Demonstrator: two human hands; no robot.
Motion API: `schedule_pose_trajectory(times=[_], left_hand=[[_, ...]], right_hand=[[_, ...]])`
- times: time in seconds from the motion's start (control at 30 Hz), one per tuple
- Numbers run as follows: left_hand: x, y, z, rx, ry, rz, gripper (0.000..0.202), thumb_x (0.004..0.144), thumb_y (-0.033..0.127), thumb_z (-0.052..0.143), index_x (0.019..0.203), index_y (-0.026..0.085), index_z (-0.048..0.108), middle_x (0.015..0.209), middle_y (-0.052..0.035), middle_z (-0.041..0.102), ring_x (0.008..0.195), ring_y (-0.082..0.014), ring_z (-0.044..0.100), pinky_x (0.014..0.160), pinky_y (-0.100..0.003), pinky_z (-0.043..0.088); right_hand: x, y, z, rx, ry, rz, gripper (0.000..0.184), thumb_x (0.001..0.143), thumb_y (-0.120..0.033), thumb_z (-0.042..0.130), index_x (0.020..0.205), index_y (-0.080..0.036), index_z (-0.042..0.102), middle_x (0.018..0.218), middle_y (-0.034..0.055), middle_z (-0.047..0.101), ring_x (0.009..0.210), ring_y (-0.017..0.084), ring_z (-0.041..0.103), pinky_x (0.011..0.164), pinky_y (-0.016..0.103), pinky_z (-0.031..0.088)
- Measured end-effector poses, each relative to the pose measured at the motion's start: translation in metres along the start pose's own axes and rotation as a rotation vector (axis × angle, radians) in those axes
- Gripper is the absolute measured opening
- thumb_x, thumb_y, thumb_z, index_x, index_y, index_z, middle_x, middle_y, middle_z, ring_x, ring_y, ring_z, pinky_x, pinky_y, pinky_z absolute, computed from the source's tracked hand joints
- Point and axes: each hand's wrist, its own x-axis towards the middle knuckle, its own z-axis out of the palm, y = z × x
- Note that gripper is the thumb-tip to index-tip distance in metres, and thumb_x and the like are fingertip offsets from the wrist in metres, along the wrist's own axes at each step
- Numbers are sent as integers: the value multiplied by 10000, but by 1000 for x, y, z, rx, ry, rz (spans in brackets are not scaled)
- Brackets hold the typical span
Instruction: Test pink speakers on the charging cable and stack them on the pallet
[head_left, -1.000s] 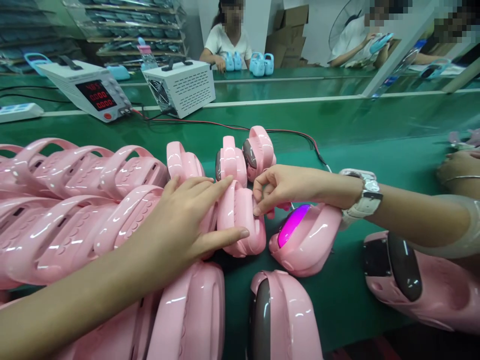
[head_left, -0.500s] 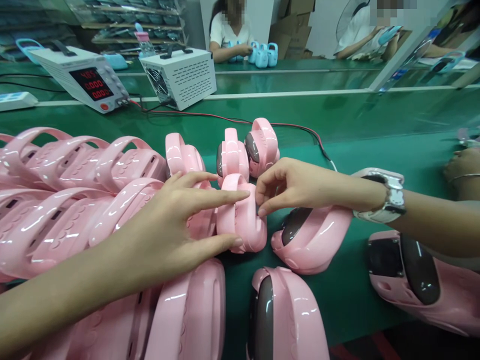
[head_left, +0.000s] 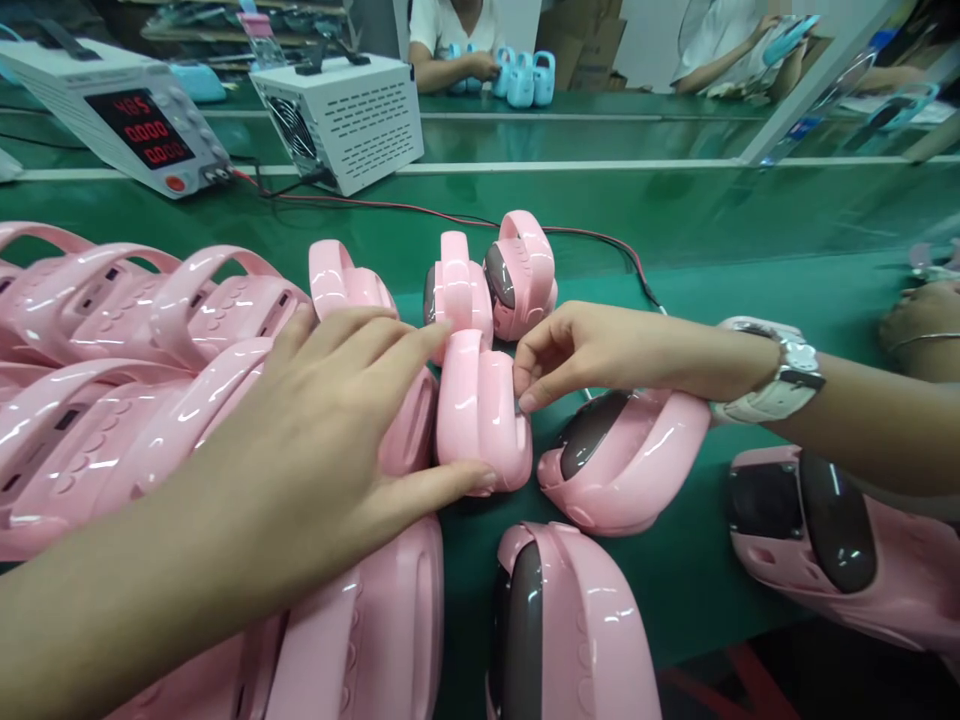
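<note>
A small glossy pink device with a loop handle (head_left: 480, 420) stands on the green table between my hands. My left hand (head_left: 337, 400) reaches across from the left with fingers spread. Its thumb rests on the device's near lower edge, and its index finger extends toward the far side. At the device's right side, my right hand (head_left: 551, 355) has thumb and fingertips pinched together against a recess. Whatever lies between those fingertips is too small to make out. Just below my right wrist, another pink device with a dark oval window (head_left: 630, 460) lies tilted.
Rows of pink handled devices (head_left: 225, 300) fill the left. More stand behind (head_left: 517, 280), in front (head_left: 570, 620) and at right (head_left: 832, 530). A power supply with red digits (head_left: 142, 130) and a vented box (head_left: 345, 120) sit behind a red-black cable (head_left: 420, 207). Co-workers' hands show at the back and right.
My left index finger has shifted from over the device toward its far side, while the thumb stays at the near edge. My right hand keeps its pinch. The view has tilted down slightly.
</note>
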Motion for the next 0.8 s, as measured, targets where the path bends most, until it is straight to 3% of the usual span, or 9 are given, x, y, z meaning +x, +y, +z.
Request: schedule_pose_trajectory(times=[0.13,0.2,0.3,0.43,0.63,0.8], left_hand=[[3,-9,1,-48,-44,40,541,843,704,419,873,235,686,1046,-61,638,1109,-310,495,962,-543,376],[2,-16,1,-73,-70,115,483,868,676,398,924,300,697,1109,-21,642,1158,-293,485,986,-511,383],[-3,-26,-2,-56,-153,246,422,871,641,427,1144,386,623,1252,32,595,1272,-287,416,1038,-481,368],[-7,-29,-6,22,-221,245,431,861,599,455,1184,359,609,1285,43,568,1352,-327,306,1101,-544,268],[-4,-26,-10,167,-244,336,416,904,566,385,1246,395,551,1260,49,573,1261,-307,399,1069,-567,298],[-5,-27,-10,94,-190,382,364,913,479,388,1235,415,546,1233,50,575,1151,-303,441,1003,-584,325]], right_hand=[[0,0,0,7,1,9,90,703,-276,725,742,-199,702,760,-13,682,732,143,583,685,265,437],[-1,0,1,1,11,5,77,704,-264,721,734,-197,697,757,-12,683,735,144,590,683,263,438],[-2,0,1,-7,28,1,73,712,-262,720,724,-196,690,755,-12,687,742,147,601,680,258,440],[-3,-1,2,-11,34,-6,79,721,-262,717,706,-197,674,750,-16,690,753,146,612,672,249,441],[-1,-1,1,16,-14,4,72,704,-249,726,699,-206,668,766,-24,699,773,150,627,699,253,454],[0,0,0,15,-19,-9,79,706,-272,730,706,-213,677,771,-27,705,783,152,630,713,257,455]])
